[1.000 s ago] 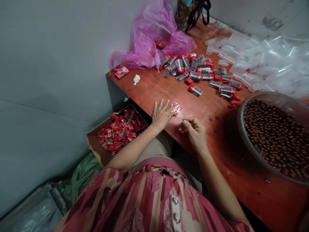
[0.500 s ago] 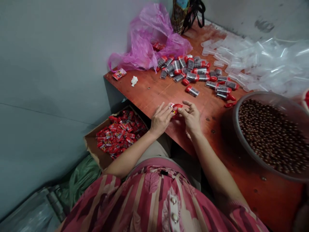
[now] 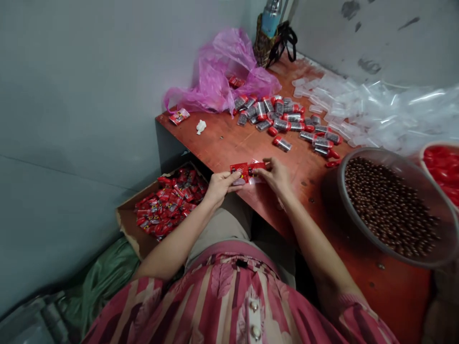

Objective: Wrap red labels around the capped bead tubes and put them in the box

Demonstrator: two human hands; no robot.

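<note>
Between my hands, over the table's front edge, is a red printed packet (image 3: 239,171) with a second red packet part (image 3: 256,168) right beside it. My left hand (image 3: 223,184) pinches the left piece between thumb and fingers. The right piece is pinched by my right hand (image 3: 275,176). Whether the two pieces are joined, I cannot tell. Behind them on the red table (image 3: 222,150) lie several clear tubes with red caps and dark contents (image 3: 282,143). A cardboard box (image 3: 126,220) below left holds many filled red packets (image 3: 168,203).
A tub (image 3: 349,229) of brown beads stands at the right, beside a container of red caps (image 3: 444,167). Clear empty tubes (image 3: 394,107) pile behind. A pink bag (image 3: 218,71), a packet (image 3: 179,116) and crumpled white paper (image 3: 201,126) lie back left.
My hands have moved apart, my left one leftward, and the red packet pieces now show spread flat between them. The view has shifted, bringing the red caps container further into sight.
</note>
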